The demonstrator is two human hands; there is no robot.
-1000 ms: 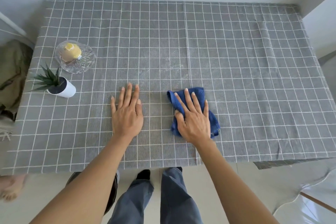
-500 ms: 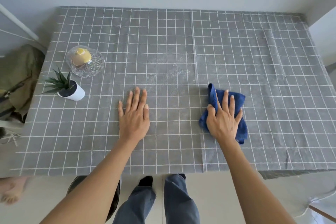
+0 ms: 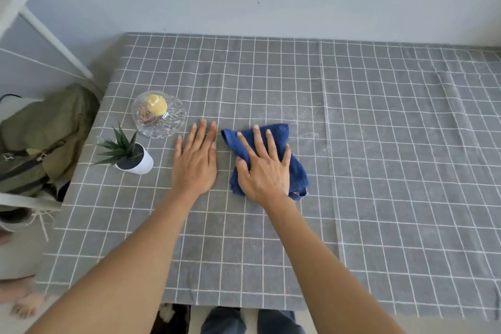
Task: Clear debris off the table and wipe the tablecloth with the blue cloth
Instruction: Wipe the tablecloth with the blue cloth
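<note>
In the head view, the table is covered by a grey tablecloth [image 3: 379,171] with a white grid, and everything here is placed relative to the blue cloth [image 3: 273,138] lying crumpled on it, left of the table's middle. The right hand [image 3: 264,168] lies flat on top of the blue cloth, palm down, fingers spread and extended, with the thumb pressed into the fold at the cloth's left edge; it is pressing the cloth onto the fabric rather than closing around it. Blue material shows beyond the fingertips on the far side and along the right side of the hand, down to a corner near the wrist. Just left of the blue cloth, the left hand [image 3: 195,163] rests open and flat on the tablecloth, fingers together and pointing away from the person, holding nothing; a narrow strip of grey fabric separates it from the cloth. Farther left and a little beyond the cloth stands a cut-glass dish [image 3: 160,116] with a yellow object [image 3: 156,104] inside. Nearer than the dish, well left of the blue cloth, a small spiky green plant [image 3: 119,148] sits in a white pot [image 3: 139,163]. Just right of the cloth's far edge, a pale dusty smear [image 3: 307,119] marks the tablecloth. Well to the left of the cloth, off the table's edge, olive-green bags [image 3: 46,138] are heaped. Below the cloth, past the near table edge, the person's blue-trousered legs [image 3: 252,321] show.
</note>
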